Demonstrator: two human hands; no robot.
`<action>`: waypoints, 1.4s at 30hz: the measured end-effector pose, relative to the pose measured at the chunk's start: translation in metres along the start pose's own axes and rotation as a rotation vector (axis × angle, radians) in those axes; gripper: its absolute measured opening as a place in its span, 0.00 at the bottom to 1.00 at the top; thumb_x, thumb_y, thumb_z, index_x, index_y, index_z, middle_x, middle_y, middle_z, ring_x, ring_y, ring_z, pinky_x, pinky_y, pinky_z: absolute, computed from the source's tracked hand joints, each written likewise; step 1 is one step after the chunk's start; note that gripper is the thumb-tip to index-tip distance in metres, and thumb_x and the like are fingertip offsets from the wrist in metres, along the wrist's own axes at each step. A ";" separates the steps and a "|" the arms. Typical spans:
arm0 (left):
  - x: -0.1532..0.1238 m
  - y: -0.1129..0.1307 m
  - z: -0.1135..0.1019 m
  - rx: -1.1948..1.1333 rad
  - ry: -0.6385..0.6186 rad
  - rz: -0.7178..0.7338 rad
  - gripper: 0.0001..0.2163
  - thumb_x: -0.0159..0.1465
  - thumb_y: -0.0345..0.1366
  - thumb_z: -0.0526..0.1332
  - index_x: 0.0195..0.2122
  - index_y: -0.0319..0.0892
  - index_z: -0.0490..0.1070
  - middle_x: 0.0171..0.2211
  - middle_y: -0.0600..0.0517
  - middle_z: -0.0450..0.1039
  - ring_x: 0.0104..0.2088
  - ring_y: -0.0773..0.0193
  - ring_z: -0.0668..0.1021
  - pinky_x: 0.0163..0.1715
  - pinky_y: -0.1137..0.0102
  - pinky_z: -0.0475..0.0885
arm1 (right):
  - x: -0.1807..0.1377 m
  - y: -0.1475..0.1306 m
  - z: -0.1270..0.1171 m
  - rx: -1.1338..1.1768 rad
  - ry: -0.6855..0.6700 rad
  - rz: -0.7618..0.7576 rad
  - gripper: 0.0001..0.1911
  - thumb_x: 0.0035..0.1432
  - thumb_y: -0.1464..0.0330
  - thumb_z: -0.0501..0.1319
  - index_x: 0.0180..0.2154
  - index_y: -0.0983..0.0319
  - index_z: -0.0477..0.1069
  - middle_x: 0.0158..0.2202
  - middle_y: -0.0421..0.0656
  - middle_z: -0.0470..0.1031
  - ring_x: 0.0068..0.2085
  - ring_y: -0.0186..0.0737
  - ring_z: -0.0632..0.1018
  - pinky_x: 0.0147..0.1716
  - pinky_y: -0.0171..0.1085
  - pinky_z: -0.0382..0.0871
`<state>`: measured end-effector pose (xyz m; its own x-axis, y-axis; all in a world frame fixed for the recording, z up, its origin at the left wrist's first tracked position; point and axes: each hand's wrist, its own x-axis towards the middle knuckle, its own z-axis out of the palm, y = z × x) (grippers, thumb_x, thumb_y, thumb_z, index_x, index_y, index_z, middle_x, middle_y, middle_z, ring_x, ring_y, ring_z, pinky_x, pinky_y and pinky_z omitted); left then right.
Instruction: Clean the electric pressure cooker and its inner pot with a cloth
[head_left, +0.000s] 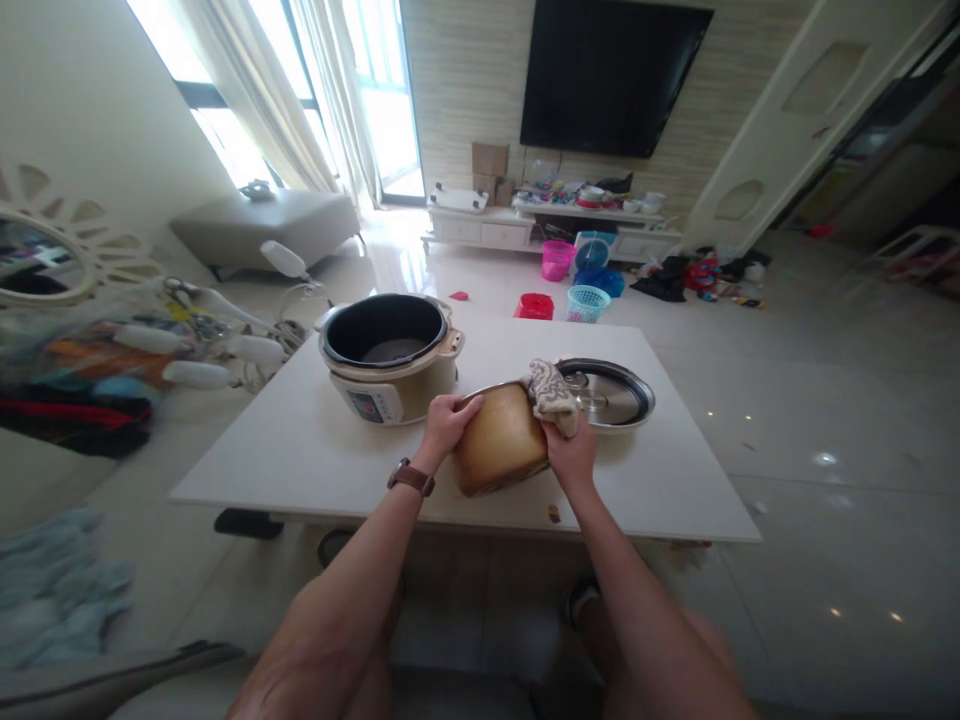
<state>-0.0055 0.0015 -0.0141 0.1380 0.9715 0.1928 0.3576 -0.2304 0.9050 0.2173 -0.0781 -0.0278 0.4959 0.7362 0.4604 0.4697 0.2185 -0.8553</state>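
Left hand (448, 418) grips the tilted golden metal inner pot (501, 440); right hand (571, 447) clasps a patterned beige cloth (553, 395) against its rim. The pot sits near the white table's front edge (465, 517), bare tabletop to either side.

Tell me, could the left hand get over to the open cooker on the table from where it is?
Probably yes. The left hand grips the tilted pot, and the cooker stands just beyond it on the white table, with bare tabletop between them. It would have to let go of the pot first, though.

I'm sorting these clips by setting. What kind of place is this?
Most likely a home living room: a wall-mounted television above a low white cabinet, curtained windows, and a white table holding a rice cooker.
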 end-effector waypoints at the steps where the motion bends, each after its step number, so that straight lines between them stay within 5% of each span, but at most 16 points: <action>1: 0.000 -0.001 0.000 -0.001 -0.009 -0.002 0.28 0.62 0.60 0.62 0.18 0.44 0.56 0.20 0.57 0.49 0.24 0.69 0.55 0.26 0.68 0.47 | -0.001 0.001 -0.001 0.002 -0.002 -0.005 0.23 0.58 0.55 0.71 0.51 0.60 0.81 0.49 0.52 0.86 0.50 0.56 0.85 0.56 0.55 0.77; 15: 0.027 -0.024 -0.011 -0.097 0.065 -0.030 0.28 0.62 0.56 0.63 0.18 0.45 0.51 0.19 0.57 0.46 0.23 0.70 0.52 0.25 0.67 0.45 | 0.020 -0.001 0.037 0.004 -0.014 -0.099 0.25 0.60 0.55 0.71 0.56 0.57 0.80 0.55 0.50 0.84 0.56 0.57 0.84 0.62 0.56 0.74; 22: 0.025 -0.017 -0.012 -0.109 0.060 -0.059 0.28 0.61 0.57 0.63 0.17 0.44 0.53 0.19 0.57 0.47 0.24 0.70 0.52 0.25 0.68 0.45 | 0.019 -0.005 0.034 -0.044 -0.012 -0.166 0.24 0.61 0.55 0.69 0.56 0.57 0.80 0.56 0.50 0.84 0.56 0.58 0.84 0.60 0.56 0.75; 27: 0.020 -0.010 -0.006 -0.097 0.050 -0.052 0.27 0.59 0.58 0.63 0.16 0.43 0.56 0.19 0.56 0.49 0.24 0.70 0.54 0.25 0.69 0.48 | 0.006 -0.027 0.017 -0.168 -0.291 -0.468 0.27 0.59 0.58 0.66 0.60 0.50 0.79 0.63 0.45 0.80 0.67 0.59 0.77 0.66 0.56 0.67; 31: 0.017 -0.011 -0.004 -0.089 0.054 -0.020 0.26 0.59 0.56 0.63 0.16 0.43 0.58 0.18 0.56 0.49 0.25 0.69 0.56 0.25 0.70 0.50 | 0.002 -0.035 0.009 -0.221 -0.464 -0.548 0.29 0.58 0.58 0.65 0.62 0.48 0.78 0.64 0.42 0.79 0.70 0.58 0.74 0.67 0.54 0.64; 34: 0.017 -0.017 -0.005 -0.075 0.074 -0.030 0.27 0.61 0.57 0.63 0.16 0.43 0.58 0.19 0.56 0.49 0.24 0.69 0.55 0.25 0.69 0.48 | 0.009 -0.023 0.011 -0.125 -0.312 -0.428 0.28 0.60 0.56 0.65 0.61 0.54 0.79 0.64 0.48 0.79 0.67 0.58 0.77 0.66 0.54 0.67; 38: 0.020 -0.031 -0.005 -0.147 0.096 -0.028 0.28 0.62 0.57 0.64 0.18 0.44 0.54 0.20 0.57 0.47 0.24 0.70 0.53 0.25 0.69 0.46 | 0.024 0.007 0.022 0.038 -0.027 0.019 0.24 0.59 0.55 0.69 0.51 0.62 0.82 0.52 0.53 0.85 0.53 0.58 0.85 0.57 0.53 0.76; 42: 0.023 -0.048 -0.003 -0.204 0.107 -0.022 0.28 0.62 0.57 0.63 0.18 0.45 0.52 0.20 0.57 0.46 0.24 0.70 0.52 0.25 0.68 0.46 | 0.032 0.024 0.027 0.109 0.070 0.230 0.21 0.54 0.55 0.71 0.42 0.64 0.84 0.43 0.52 0.87 0.45 0.57 0.86 0.50 0.52 0.79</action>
<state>-0.0223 0.0349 -0.0523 0.0298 0.9790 0.2019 0.1639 -0.2040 0.9652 0.2246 -0.0321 -0.0404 0.6314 0.7296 0.2627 0.2588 0.1212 -0.9583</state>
